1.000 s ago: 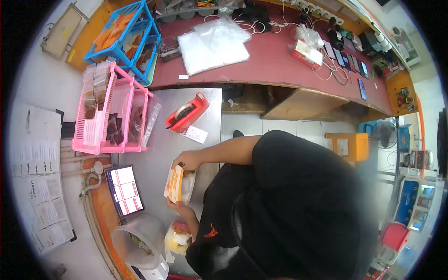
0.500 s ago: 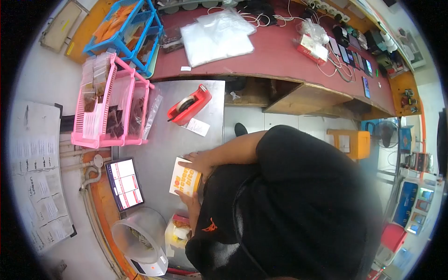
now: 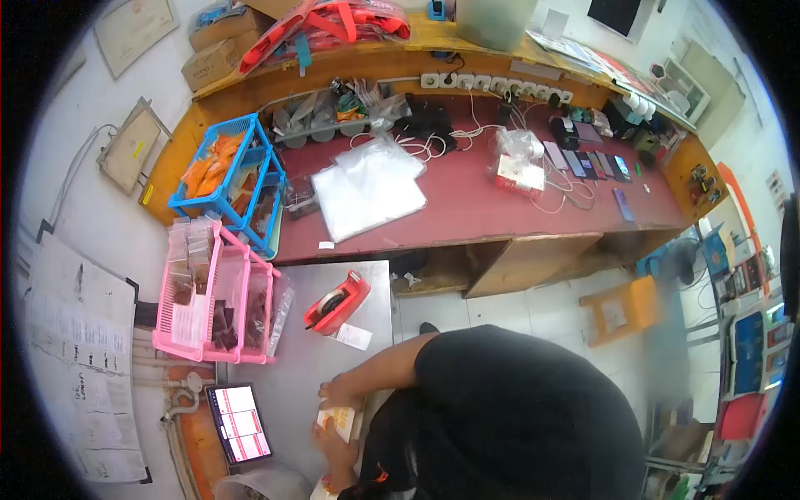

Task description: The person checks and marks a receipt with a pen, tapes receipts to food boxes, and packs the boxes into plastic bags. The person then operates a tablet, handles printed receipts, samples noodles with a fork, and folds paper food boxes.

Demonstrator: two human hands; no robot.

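Observation:
A white and yellow cardboard food box (image 3: 337, 423) with orange lettering sits on the grey metal table close to my body. My right hand (image 3: 340, 392), on the far arm at the top, has its fingers curled over the box's upper edge. Gripping the lower edge is my left hand (image 3: 335, 447), its fingers on the lid. Part of another pale box (image 3: 323, 490) shows beside my left forearm at the bottom edge, largely cut off. A lit tablet (image 3: 240, 423) stands to the left of the box.
A red tape dispenser (image 3: 337, 302) and a paper slip (image 3: 353, 336) lie on the metal table (image 3: 283, 287). Pink (image 3: 258, 329) and blue baskets (image 3: 271, 196) stand on the left. A clear bin (image 3: 262, 483) is below the tablet. Plastic bags (image 3: 367, 196) and phones (image 3: 583, 162) lie on the red counter.
My view has tilted up, so the scene sits lower and the upper shelf shows. My right hand has drawn from the box's top to its edge, fingers more curled.

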